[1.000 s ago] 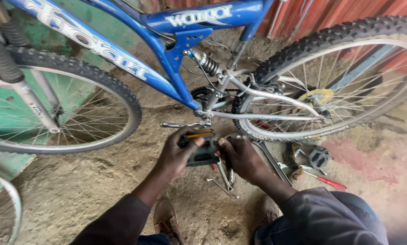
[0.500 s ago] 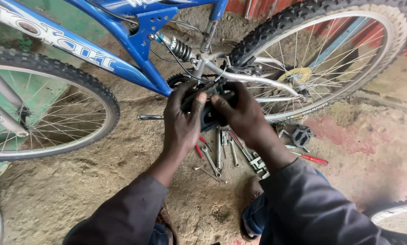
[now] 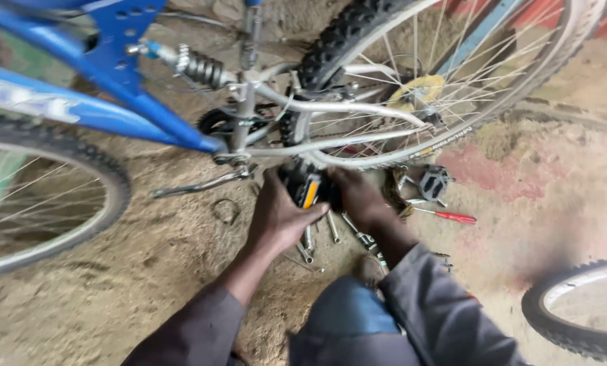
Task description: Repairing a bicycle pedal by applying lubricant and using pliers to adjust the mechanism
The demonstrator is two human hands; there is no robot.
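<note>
Soft dim daylight, faint shadows, motion blur (edges worst)

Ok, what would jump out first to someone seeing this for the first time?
The blue bicycle frame with its rear wheel fills the top of the view. Just below centre, the left hand and right hand both grip a black pedal with an orange reflector. A red-handled screwdriver lies on the dirt to the right.
</note>
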